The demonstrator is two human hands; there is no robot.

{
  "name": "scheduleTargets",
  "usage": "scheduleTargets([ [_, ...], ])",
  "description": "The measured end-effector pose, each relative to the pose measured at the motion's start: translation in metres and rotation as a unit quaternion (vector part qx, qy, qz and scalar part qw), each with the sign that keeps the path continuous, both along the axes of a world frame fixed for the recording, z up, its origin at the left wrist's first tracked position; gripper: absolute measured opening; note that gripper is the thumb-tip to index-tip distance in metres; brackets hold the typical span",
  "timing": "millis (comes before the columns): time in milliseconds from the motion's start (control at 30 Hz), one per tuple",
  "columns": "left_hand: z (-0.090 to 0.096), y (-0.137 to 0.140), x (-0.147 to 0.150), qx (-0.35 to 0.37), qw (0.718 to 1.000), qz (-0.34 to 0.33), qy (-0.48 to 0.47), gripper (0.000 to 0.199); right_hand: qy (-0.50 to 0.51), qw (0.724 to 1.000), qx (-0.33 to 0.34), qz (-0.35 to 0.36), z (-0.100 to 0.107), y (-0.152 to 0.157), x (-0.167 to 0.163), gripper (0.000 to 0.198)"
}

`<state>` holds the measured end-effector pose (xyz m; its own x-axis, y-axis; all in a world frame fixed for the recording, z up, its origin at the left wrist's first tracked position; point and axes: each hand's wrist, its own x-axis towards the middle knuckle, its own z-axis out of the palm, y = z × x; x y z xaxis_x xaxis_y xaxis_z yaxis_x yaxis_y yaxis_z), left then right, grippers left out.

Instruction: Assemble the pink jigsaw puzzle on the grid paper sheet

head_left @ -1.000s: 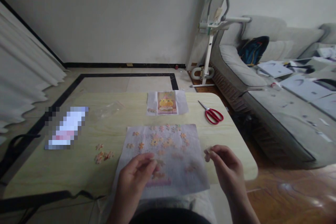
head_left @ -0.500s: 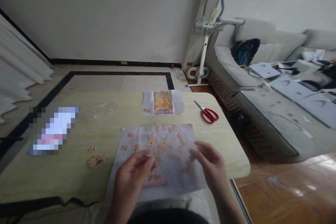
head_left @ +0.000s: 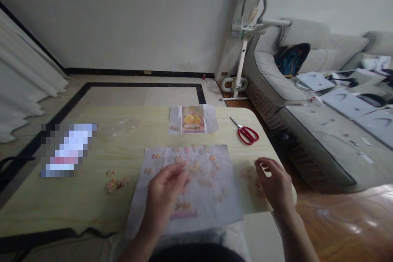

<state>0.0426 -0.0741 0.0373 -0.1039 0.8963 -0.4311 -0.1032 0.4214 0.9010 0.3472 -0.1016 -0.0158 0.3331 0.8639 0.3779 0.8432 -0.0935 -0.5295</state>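
A white sheet point(head_left: 215, 213) lies on the table with jigsaw pieces point(head_left: 183, 204) spread over its printed picture. Above its middle is my left hand point(head_left: 167, 186), fingers pinched together; blur hides what is between them. My right hand point(head_left: 274, 182) has moved off the sheet's right side and is closed, with a small thin puzzle piece point(head_left: 256, 162) at the fingertips. Loose pieces point(head_left: 242, 174) lie by and partly under that hand. Behind the sheet rests a smaller paper with a yellow character picture point(head_left: 193, 119).
Red-handled scissors point(head_left: 248, 135) lie at the back right. A heap of puzzle pieces point(head_left: 115, 184), a clear plastic bag point(head_left: 123, 127) and a pixelated phone-like object point(head_left: 70, 149) are on the left. A grey sofa point(head_left: 316, 143) stands to the right of the table point(head_left: 92, 213).
My right hand has moved right, from above the sheet to the loose pieces beside it. My left hand has shifted slightly right and up. The view has turned a little left.
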Motion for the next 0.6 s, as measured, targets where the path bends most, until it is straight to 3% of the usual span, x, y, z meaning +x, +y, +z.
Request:
scheduleTargets([
  [133,-0.009,0.024,0.005,0.097,0.991,-0.037,0.082,0.027,-0.075,0.996,-0.037,0.013,-0.012,-0.003,0.024,0.023],
  [300,-0.028,0.061,0.016,0.202,0.943,-0.105,0.244,0.023,-0.115,0.992,-0.044,0.036,-0.005,-0.008,0.030,0.026],
  [400,-0.037,0.078,0.025,0.218,0.909,-0.133,0.329,0.022,-0.084,0.996,-0.013,0.036,0.007,0.003,0.011,0.023],
  [600,-0.048,0.096,0.040,0.248,0.883,-0.184,0.354,0.017,-0.024,0.985,-0.024,0.171,0.015,0.054,-0.052,0.023],
])
